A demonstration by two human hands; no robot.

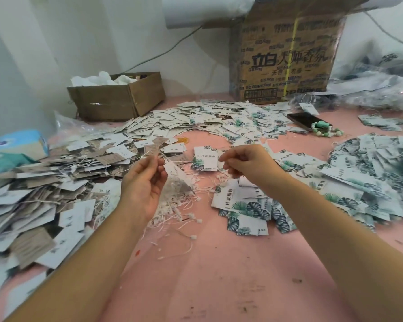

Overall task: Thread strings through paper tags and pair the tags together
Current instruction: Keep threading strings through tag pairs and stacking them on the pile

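Observation:
My left hand (144,180) pinches a paper tag (177,176) by its top corner, held edge-on above a heap of loose white strings (184,205). A thin white string (191,161) runs from the tag's top across to my right hand (244,162), which pinches its other end. Both hands hover above the pink table (207,275). Leaf-printed tags (247,210) lie just below my right wrist. Another leaf-printed tag (205,159) lies flat between the hands.
Grey and white tags are heaped at the left (44,194), white ones at the back (196,119), leaf-printed ones at the right (370,177). A small carton (116,98), a large carton (282,54), a phone (304,120), a green bead bracelet (326,131) and a tissue pack (21,142) stand around.

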